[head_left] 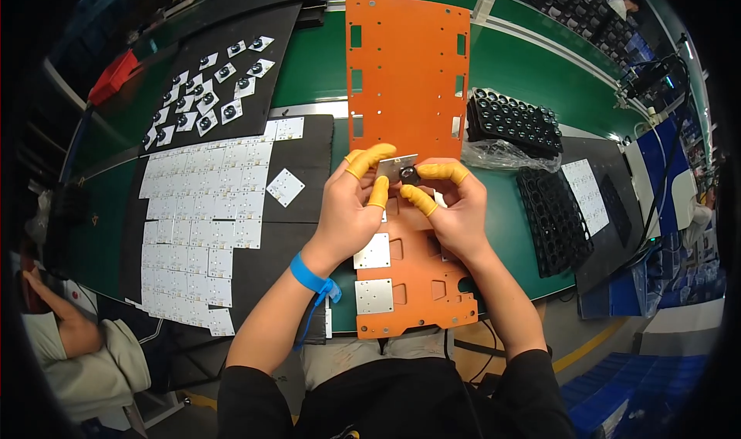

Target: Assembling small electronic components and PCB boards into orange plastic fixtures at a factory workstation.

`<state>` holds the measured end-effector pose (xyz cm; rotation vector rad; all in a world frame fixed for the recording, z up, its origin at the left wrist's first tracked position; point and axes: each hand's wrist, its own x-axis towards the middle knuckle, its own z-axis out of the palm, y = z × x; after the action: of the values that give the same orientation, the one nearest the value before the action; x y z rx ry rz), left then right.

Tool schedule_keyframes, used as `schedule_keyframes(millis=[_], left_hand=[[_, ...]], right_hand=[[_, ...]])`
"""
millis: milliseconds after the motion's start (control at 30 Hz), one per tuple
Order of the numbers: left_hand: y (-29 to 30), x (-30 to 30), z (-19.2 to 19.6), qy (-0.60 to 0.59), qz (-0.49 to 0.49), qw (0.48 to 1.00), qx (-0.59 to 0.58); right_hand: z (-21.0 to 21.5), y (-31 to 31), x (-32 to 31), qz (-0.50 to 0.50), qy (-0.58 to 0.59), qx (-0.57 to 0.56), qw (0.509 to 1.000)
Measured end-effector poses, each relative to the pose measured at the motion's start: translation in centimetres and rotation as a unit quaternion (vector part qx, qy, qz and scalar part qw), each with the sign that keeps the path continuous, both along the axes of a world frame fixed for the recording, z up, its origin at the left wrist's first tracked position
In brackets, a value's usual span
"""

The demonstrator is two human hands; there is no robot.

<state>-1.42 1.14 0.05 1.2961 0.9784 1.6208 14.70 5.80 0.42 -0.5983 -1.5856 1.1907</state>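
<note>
My left hand (345, 211), with yellow finger cots and a blue wrist strap (310, 275), grips a small square circuit board (391, 166) between thumb and forefinger. The board is tilted upright. Against its right side, my right hand (461, 211), also in yellow finger cots, pinches a small black lens holder (409, 175). Whether the two parts are seated together I cannot tell. Both hands are above an orange fixture plate (417, 285), whose lower half carries silvery square boards (373, 251). Its orange upper panel (405, 69) stretches away behind my hands.
White circuit boards (202, 231) cover a black mat at left, with one loose board (285, 187) beside them. Farther back, a dark panel (262, 61) bears boards with black lens holders. At right are a filled black tray (513, 123), clear plastic wrap (513, 155) and another tray (549, 227).
</note>
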Motion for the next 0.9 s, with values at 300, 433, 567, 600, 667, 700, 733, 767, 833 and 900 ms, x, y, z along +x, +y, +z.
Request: schedule_keyframes(millis=[300,433,567,600,667,700,733,767,833,900], left_hand=[[-0.1,0.4,-0.6,0.057,0.003,0.998,0.04],[-0.1,0.2,-0.9,0.021,-0.038,0.999,0.012],[-0.3,0.3,0.0,0.055,-0.04,0.998,0.007],[-0.3,0.4,-0.2,0.055,-0.039,0.998,0.007],[-0.1,0.4,-0.5,0.057,-0.012,0.998,0.026],[-0.1,0.3,-0.5,0.057,-0.012,0.998,0.026],[-0.1,0.3,-0.3,0.055,-0.017,0.998,0.023],[-0.1,0.2,-0.1,0.053,-0.021,0.998,0.02],[-0.3,0.5,0.4,0.068,-0.019,0.997,0.026],[-0.3,0.5,0.4,0.083,-0.017,0.996,0.031]], right_hand=[[-0.1,0.0,-0.1,-0.018,-0.027,0.036,0.999],[-0.5,0.2,0.0,-0.033,-0.035,0.053,0.997],[-0.5,0.0,0.0,-0.036,-0.015,0.057,0.998],[-0.6,0.0,0.2,-0.033,-0.015,0.057,0.998],[-0.4,0.0,0.1,-0.03,-0.014,0.058,0.998],[-0.2,-0.1,0.0,-0.026,-0.012,0.047,0.998],[-0.1,-0.1,0.0,-0.024,-0.01,0.037,0.999],[-0.1,-0.1,0.1,-0.025,-0.01,0.036,0.999],[-0.2,-0.1,0.0,-0.013,0.026,-0.016,0.999],[-0.1,-0.1,0.0,0.007,0.037,-0.041,0.998]])
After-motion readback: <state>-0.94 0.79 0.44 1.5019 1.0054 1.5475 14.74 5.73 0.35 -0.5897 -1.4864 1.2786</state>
